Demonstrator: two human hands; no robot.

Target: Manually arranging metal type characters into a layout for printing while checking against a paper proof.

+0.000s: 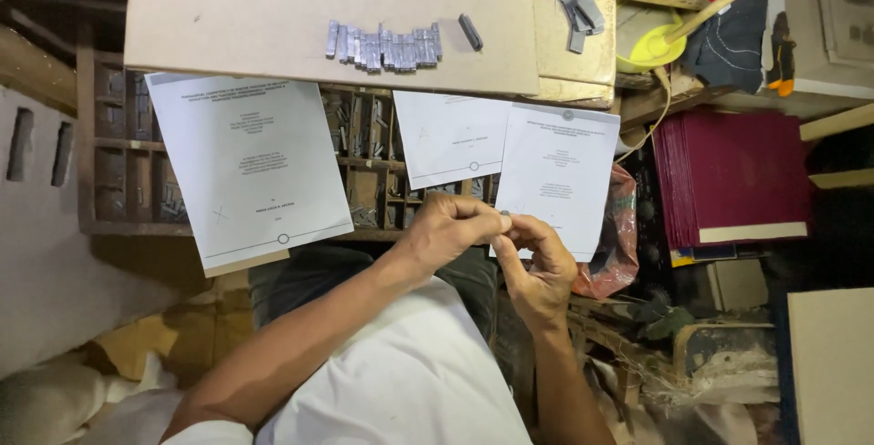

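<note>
Left hand point(448, 228) and right hand point(539, 272) meet at frame centre, fingertips pinched together on one small metal type piece point(503, 216) — it sits between both thumbs and forefingers, mostly hidden. Both hands are clenched around it, not released.

At 12 o'clock from the hands: small white sheet point(448, 137) and a printed page point(557, 176) hanging off the board edge, just behind the fingers. At 10 o'clock, a larger printed page point(248, 167) over the wooden type case point(369, 172). Further up at 12 — a row of metal type point(384, 46) on the cardboard board point(273, 17), loose stack of type point(575, 8) at 1 o'clock. At 3 o'clock, stack of maroon books point(728, 176). Yellow bowl point(648, 49) at 2 o'clock.
</note>
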